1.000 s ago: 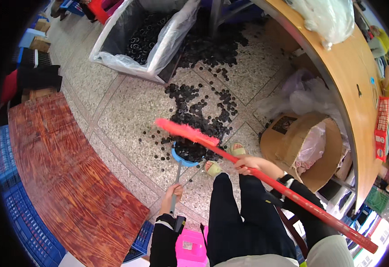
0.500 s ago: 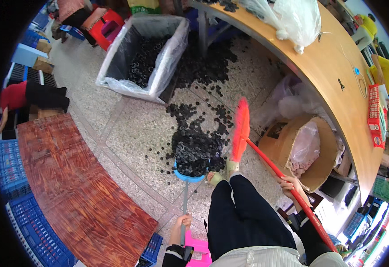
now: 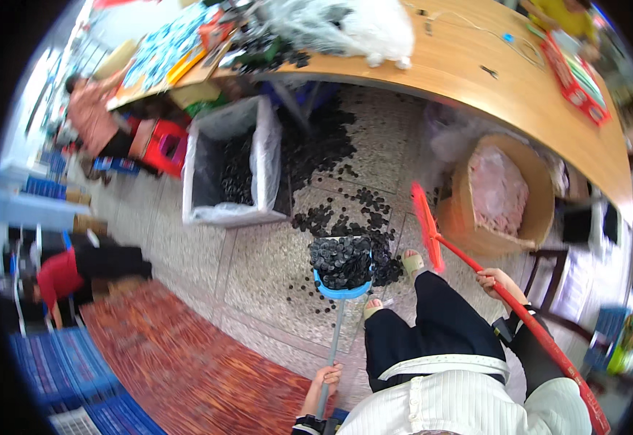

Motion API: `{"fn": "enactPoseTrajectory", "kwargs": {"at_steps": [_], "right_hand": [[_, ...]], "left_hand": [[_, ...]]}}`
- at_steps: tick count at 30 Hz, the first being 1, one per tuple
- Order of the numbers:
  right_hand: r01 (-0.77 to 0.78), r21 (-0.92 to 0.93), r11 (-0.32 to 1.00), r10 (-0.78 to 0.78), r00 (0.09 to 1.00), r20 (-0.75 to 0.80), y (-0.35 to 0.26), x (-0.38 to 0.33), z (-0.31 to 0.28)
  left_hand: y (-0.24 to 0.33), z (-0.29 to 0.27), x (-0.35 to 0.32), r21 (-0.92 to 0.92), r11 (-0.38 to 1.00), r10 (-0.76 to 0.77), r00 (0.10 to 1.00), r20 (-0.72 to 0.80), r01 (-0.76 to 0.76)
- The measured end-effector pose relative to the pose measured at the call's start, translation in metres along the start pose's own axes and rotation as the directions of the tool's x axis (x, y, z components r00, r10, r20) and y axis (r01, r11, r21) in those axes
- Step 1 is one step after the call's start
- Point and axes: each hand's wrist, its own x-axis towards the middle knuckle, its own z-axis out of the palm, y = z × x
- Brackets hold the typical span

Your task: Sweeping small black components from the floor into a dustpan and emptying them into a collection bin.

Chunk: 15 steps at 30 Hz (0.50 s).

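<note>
Left hand [image 3: 327, 375]: fingers closed around the gray handle [image 3: 335, 333] of a dustpan. Right hand [image 3: 496, 281]: fingers wrapped around the red broom handle [image 3: 541, 333]. Each hand has hold of one shaft only.

Dustpan position: the blue dustpan [image 3: 344, 293] lies forward of the left hand and slightly to its right, at the far end of the gray handle. Relative to the right hand, it lies to the left and well apart. The pan carries a heap of black discs [image 3: 340, 259]; further discs lie against its right side.

Broom position: the red broom head [image 3: 426, 228] is forward and to the left of the right hand, to the right of the dustpan and apart from it. Contact between bristles and floor [image 3: 258, 272] cannot be determined. The broom handle extends past the right hand toward the lower right, alongside the right arm.

Surroundings: loose discs [image 3: 363, 206] are scattered on the floor ahead of the pan, with a denser spread near a white bin [image 3: 240, 215]. The bin has a clear plastic liner and holds more discs. A cardboard box [image 3: 461, 214] stands near the broom head, beside the tan surface [image 3: 461, 54]. A red-brown surface [image 3: 193, 355] lies to the left of the left hand.
</note>
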Motion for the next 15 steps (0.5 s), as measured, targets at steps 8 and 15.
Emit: {"fn": "enactPoseTrajectory", "kwargs": {"at_steps": [8, 15], "right_hand": [[0.173, 0.324, 0.930, -0.217, 0.970, 0.106, 0.113, -0.080, -0.099], [0.411, 0.185, 0.893, -0.430, 0.900, 0.076, 0.173, -0.124, -0.168]], "left_hand": [[0.054, 0.037, -0.015, 0.223, 0.963, -0.113, 0.976, -0.188, 0.154], [0.070, 0.066, 0.023, 0.285, 0.920, -0.097, 0.859, -0.503, 0.270]]}}
